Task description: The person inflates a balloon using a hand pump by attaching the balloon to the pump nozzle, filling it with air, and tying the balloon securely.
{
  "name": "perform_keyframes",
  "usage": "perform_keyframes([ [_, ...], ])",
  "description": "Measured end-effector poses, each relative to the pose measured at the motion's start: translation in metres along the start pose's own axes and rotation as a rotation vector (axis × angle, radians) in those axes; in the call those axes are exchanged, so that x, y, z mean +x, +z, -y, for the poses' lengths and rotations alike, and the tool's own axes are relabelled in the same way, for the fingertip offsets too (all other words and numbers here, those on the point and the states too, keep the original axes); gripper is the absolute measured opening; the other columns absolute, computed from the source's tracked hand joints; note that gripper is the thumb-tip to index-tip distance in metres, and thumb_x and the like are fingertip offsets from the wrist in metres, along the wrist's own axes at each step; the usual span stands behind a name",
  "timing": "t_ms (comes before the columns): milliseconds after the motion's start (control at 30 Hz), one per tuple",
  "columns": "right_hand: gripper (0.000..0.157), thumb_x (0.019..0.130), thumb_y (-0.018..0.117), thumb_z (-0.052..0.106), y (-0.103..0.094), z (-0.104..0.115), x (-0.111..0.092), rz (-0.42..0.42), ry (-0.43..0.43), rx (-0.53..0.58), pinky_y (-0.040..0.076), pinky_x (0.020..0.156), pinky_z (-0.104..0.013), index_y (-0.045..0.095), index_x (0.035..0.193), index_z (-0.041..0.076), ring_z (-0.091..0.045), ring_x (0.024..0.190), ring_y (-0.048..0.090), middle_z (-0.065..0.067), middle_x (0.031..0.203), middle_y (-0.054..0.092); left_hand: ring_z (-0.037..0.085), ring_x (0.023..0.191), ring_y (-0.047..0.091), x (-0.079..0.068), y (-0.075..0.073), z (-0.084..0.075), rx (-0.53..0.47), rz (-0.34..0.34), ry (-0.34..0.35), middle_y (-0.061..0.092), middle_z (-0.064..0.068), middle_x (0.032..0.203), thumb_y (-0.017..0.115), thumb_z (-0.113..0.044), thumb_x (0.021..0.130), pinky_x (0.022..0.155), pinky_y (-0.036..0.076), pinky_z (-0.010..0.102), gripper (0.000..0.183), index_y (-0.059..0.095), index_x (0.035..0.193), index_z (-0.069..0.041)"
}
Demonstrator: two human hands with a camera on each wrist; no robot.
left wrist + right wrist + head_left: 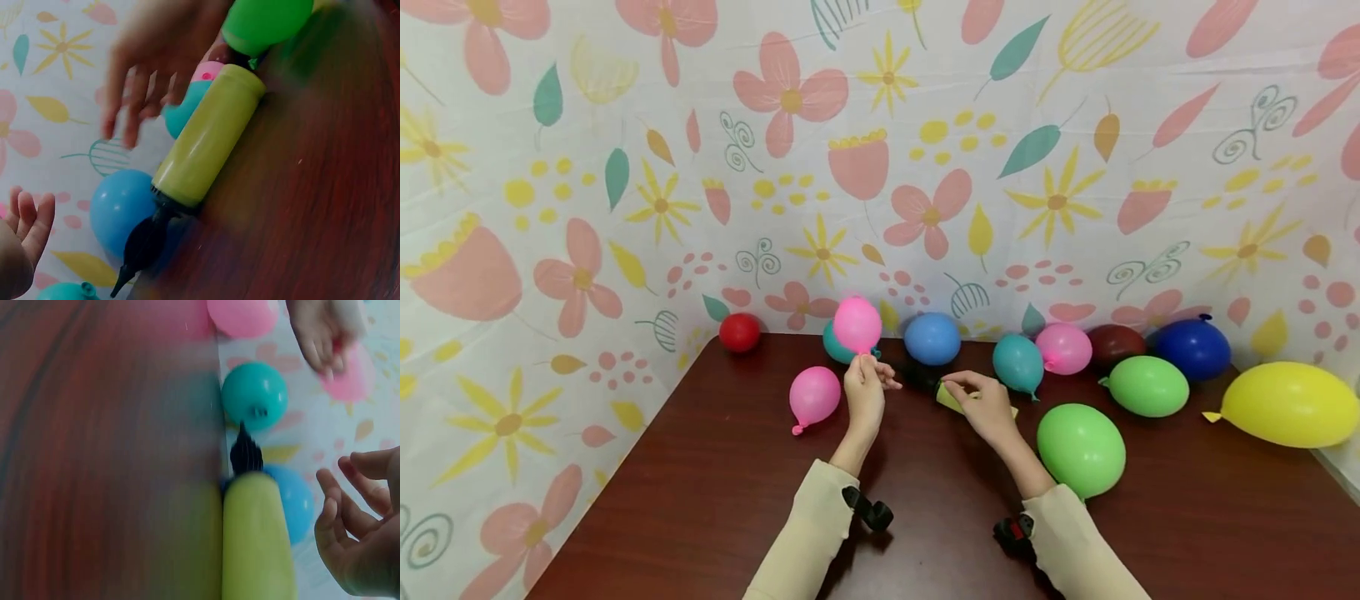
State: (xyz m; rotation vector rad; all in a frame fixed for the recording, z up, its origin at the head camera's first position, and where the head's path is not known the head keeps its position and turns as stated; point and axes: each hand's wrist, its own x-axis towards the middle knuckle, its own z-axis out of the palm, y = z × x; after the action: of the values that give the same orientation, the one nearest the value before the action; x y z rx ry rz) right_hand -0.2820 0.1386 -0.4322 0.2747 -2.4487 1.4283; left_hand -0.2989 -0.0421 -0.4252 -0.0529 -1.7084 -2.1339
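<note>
My left hand (867, 390) pinches the neck of a small pink balloon (857, 323) and holds it upright above the table. To its right, my right hand (987, 407) hovers over a yellow-green hand pump (951, 398) with loosely bent fingers and nothing in them. Lying on its side, the pump (209, 137) points its black nozzle (142, 247) toward the left, as the left wrist view shows. In the right wrist view the fingers of the right hand (365, 531) are spread beside the pump, apart from it.
Another pink balloon (815, 395) lies left of the left hand, and a red balloon (740, 332) sits at the back left corner. Blue (932, 338) and teal (1018, 363) balloons stand along the patterned backdrop. Green (1081, 450) and yellow (1291, 405) balloons lie on the right.
</note>
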Motion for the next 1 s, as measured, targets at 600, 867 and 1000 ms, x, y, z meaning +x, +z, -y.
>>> perform_keyframes([
  [600,0.037,0.1,0.055,0.018,0.04,0.048,0.006,0.062,0.309,0.644,0.052,0.071,-0.02,0.058,0.132,0.0,0.0,0.081,0.061,0.012,0.097,0.067,0.005,0.088,0.058,-0.015,0.034,-0.007,-0.077,0.193,-0.031,0.062,0.027,0.117,0.043,-0.014,0.105,0.07,0.047,0.017,0.033,0.056,0.088,0.011],
  [867,0.023,0.099,0.056,0.017,0.038,0.057,0.004,0.019,0.427,0.922,0.048,0.068,-0.015,0.069,0.117,0.009,-0.002,0.071,0.053,0.015,0.083,0.063,0.007,0.103,0.061,-0.017,0.037,-0.011,-0.142,0.237,-0.04,0.063,0.024,0.126,0.046,-0.017,0.104,0.075,0.044,0.016,0.039,0.055,0.098,0.021],
  [1000,0.023,0.099,0.055,0.013,0.035,0.058,0.005,0.018,0.504,1.11,0.044,0.067,-0.014,0.073,0.086,0.017,-0.003,0.068,0.049,0.008,0.073,0.058,0.019,0.125,0.057,-0.018,0.039,-0.01,-0.195,0.272,-0.055,0.062,0.024,0.128,0.047,-0.018,0.103,0.083,0.044,0.017,0.041,0.054,0.102,0.023],
])
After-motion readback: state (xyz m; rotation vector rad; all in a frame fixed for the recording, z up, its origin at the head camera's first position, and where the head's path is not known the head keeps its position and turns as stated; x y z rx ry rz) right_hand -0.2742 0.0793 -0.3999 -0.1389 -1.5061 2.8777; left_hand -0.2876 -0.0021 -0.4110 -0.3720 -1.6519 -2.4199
